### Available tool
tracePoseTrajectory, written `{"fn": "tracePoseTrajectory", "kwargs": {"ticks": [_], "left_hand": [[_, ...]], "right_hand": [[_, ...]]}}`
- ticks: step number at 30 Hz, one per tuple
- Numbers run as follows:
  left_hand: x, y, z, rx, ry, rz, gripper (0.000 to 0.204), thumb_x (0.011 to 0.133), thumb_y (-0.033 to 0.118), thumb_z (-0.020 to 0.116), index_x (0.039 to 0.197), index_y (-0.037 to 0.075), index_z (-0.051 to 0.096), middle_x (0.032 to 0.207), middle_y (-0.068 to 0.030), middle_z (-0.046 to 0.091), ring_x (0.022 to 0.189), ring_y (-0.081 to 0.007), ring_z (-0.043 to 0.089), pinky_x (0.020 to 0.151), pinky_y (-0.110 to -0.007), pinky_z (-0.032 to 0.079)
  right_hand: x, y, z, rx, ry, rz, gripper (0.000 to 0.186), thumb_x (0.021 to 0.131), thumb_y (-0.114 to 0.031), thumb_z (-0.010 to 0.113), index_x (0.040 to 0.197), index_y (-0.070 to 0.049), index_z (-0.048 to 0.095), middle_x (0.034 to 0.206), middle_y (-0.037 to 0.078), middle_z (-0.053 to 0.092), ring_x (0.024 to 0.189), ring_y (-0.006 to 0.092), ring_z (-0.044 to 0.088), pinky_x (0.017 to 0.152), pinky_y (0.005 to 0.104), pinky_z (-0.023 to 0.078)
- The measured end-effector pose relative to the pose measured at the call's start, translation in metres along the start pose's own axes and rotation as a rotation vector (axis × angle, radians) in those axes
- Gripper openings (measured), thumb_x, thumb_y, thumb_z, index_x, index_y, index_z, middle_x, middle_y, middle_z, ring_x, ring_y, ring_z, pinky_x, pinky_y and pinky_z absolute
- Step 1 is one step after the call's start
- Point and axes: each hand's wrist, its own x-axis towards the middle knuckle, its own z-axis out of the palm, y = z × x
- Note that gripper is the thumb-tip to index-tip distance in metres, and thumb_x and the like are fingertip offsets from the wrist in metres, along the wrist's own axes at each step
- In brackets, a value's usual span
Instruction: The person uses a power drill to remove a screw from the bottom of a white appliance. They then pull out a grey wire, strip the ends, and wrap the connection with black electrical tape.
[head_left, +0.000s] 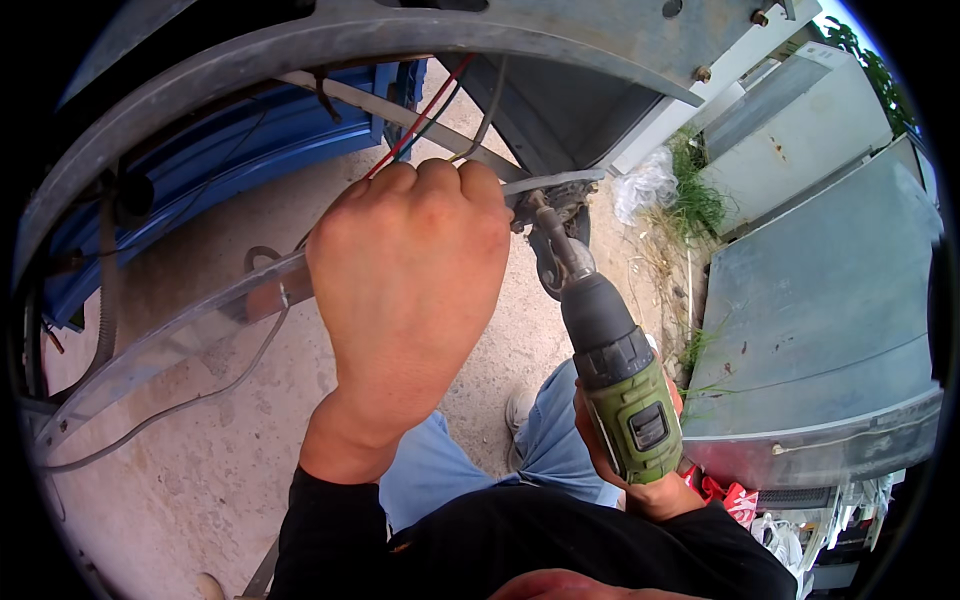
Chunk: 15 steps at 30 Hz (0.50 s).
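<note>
Cordless drill (620, 385) — right hand (640, 470) fingers wrapped round its grip — left hand (410, 270) fisted on metal strip (170, 335).

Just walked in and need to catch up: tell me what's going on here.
A person stands on bare concrete, working under a grey metal frame. The left hand grips a thin metal strip beside loose coloured wires. The right hand holds a green cordless drill, its bit pointed up at the bracket where the strip ends.

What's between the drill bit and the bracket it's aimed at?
Nothing visible. The drill, in the right hand, has its bit tip already at the bracket. The left hand grips the metal strip and wires just beside it.
</note>
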Motion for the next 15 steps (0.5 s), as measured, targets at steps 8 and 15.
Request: {"fn": "tracePoseTrajectory", "kwargs": {"ticks": [8,15], "left_hand": [[-0.0039,0.0004,-0.0007,-0.031,0.006,-0.001,0.03,0.069,0.031,0.082,0.075,0.011,0.06,0.073,-0.0022,0.062,0.072,-0.0201,0.064,0.059,-0.034,0.049],[0.0004,0.0025,0.0012,-0.009,0.044,-0.002,0.032,0.068,0.033,0.083,0.074,0.011,0.06,0.072,-0.0019,0.063,0.07,-0.0209,0.064,0.059,-0.034,0.049]], "right_hand": [[-0.0005,0.0004,-0.0041,0.044,-0.001,0.02,0.04,0.073,-0.014,0.082,0.109,-0.007,0.065,0.089,0.007,0.07,0.08,0.0242,0.069,0.071,0.0312,0.052],[0.0002,0.0006,0.0002,0.075,0.031,0.024,0.04,0.071,-0.012,0.083,0.106,-0.005,0.064,0.088,0.009,0.068,0.077,0.0271,0.069,0.069,0.0333,0.052]]}}
